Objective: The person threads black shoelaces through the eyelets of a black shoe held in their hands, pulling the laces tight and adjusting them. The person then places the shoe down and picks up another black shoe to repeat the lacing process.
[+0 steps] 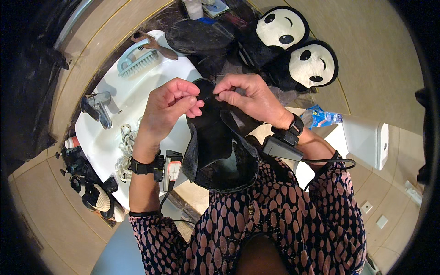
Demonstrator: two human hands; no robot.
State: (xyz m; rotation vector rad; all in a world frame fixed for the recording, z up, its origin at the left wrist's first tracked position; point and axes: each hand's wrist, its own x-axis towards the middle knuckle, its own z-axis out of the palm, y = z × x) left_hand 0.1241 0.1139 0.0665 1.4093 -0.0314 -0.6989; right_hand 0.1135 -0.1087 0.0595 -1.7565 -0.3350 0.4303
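In front of my chest is a black shoe (215, 151), boot-like, with its wide opening toward me and its side flaps spread apart. Both hands meet over its far, narrower part. My left hand (176, 103) is closed, thumb against curled fingers, by the left edge of that part. My right hand (243, 94) pinches at a small dark bit close to the shoe's surface; what it is cannot be made out against the black. Wrist straps with small devices sit on both my forearms.
Left is a white sink (151, 87) with a tap (97, 109), white laces (128, 146) and a blue-handled brush (137, 62) on its rim. Two black plush slippers with white faces (311, 66) stand at far right. A blue packet (318, 117) lies by a white cistern (366, 137).
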